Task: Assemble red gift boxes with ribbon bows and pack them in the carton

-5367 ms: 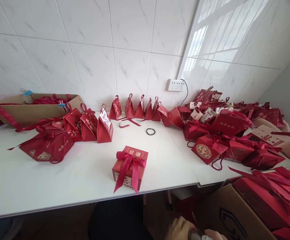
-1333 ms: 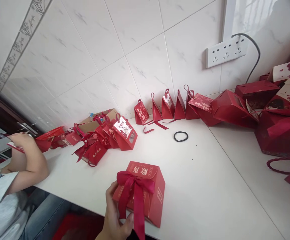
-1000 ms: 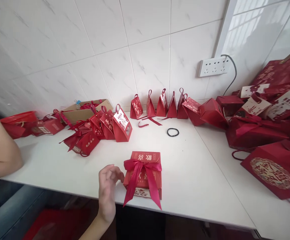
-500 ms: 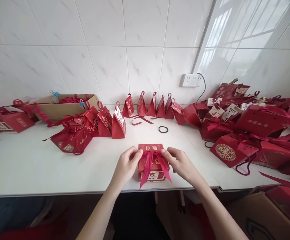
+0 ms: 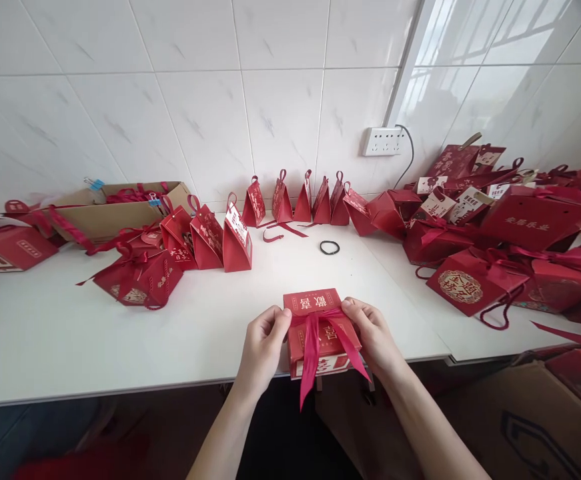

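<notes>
A red gift box [image 5: 315, 302] with gold lettering is held between my two hands at the table's front edge. A dark pink ribbon [image 5: 311, 353] is tied across its top, and its two tails hang down over the near side. My left hand [image 5: 265, 340] grips the box's left side, thumb on the top edge near the ribbon. On the right side, my right hand [image 5: 374, 333] holds the box with its thumb by the ribbon. The fingertips under and behind the box are partly hidden.
Small triangular red boxes [image 5: 281, 200] stand along the wall, with more [image 5: 237, 243] to the left. A black ring band [image 5: 329, 248] and ribbon scraps [image 5: 290, 229] lie mid-table. Piled red boxes [image 5: 535, 217] fill the right. A cardboard tray [image 5: 90, 223] stands back left; a power strip [image 5: 383, 141] is on the wall.
Both hands have brought the gift box slightly nearer and to the right, and it now overhangs the table's front edge in view. The camera view has shifted a little.
</notes>
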`<state>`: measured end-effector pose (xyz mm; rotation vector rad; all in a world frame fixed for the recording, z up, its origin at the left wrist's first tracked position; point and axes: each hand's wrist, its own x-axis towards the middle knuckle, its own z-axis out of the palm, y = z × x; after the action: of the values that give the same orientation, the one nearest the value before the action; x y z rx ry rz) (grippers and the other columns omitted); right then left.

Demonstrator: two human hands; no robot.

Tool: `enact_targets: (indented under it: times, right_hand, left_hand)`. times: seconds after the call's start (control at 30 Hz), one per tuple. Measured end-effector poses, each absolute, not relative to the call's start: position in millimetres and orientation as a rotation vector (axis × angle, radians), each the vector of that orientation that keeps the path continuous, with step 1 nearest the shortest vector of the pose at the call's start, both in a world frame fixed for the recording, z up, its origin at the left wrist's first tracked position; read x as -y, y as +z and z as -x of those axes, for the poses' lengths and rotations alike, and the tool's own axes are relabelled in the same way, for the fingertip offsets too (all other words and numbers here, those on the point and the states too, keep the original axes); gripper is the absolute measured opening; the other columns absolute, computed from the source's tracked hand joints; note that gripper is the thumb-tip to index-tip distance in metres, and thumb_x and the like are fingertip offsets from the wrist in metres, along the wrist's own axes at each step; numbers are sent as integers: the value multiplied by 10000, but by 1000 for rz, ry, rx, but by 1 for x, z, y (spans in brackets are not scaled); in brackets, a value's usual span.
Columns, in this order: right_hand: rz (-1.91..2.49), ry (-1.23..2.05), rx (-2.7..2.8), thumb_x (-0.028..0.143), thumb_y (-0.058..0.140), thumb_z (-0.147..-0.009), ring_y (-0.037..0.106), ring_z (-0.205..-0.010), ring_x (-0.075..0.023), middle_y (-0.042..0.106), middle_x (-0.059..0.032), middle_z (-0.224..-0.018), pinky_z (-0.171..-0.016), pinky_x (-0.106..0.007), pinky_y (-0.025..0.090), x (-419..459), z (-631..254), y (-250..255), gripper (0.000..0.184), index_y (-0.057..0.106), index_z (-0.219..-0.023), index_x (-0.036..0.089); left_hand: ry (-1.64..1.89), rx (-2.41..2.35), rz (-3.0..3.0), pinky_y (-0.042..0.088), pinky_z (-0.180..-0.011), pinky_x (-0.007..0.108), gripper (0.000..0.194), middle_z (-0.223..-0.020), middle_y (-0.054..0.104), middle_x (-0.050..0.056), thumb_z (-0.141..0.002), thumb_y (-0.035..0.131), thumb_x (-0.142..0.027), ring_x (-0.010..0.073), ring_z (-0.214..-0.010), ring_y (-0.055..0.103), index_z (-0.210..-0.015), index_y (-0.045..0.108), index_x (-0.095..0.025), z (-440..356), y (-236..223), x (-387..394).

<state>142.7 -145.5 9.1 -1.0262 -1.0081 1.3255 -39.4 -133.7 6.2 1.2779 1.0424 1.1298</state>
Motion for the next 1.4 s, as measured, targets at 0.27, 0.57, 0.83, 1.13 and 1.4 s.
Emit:
enact_targets:
  times: [0.27,0.57,0.83,1.13,1.4]
  right_hand:
    - [1039,1142,1569,467,855,-514,562,-1018,-230,372,-119,-1382,-762,-331,531,129,-168,11,1023,286,-1346,285]
    - [786,1579,949,597,613,-738,648,-880,-201,677,-43,-988,-718,-306,548,12,-158,55,492,580,-1066,232]
    - [653,1816,681,728,333,-830,614,-674,-115,656,-29,-862,-538,-199,520,6,-140,10,584,578,-1002,227]
    - [834,1070,1330,828,412,-696,608,-1002,-287,582,-126,-1139,-698,-396,569,22,-142,22,793,419,-1211,226]
    - [799,-86,1880,410,776,-639,505,-1157,-321,395,-154,-1339,-636,-372,584,22,-157,24,1039,87,-1413,319]
  left_hand:
    - [1184,-1094,-1381,237,-516,220,465,-587,280,-42,-824,555,-502,92,-559,259,-597,305,-181,36,17,105]
    - [1699,-819,-1085,401,-539,220,343,-582,388,-38,-719,549,-492,95,-525,429,-617,422,-189,31,53,-18]
    - [1422,-735,-1638,472,-899,321,513,-1296,537,97,-836,557,-469,219,-1135,547,-1284,470,-236,23,13,-7]
    - [1520,-609,-1445,467,-907,373,583,-1170,614,109,-825,430,-654,258,-1076,574,-1135,585,-186,34,23,-11]
    - [1721,-690,-1633,481,-805,345,563,-904,611,78,-758,451,-712,241,-900,594,-862,603,-180,39,31,-5]
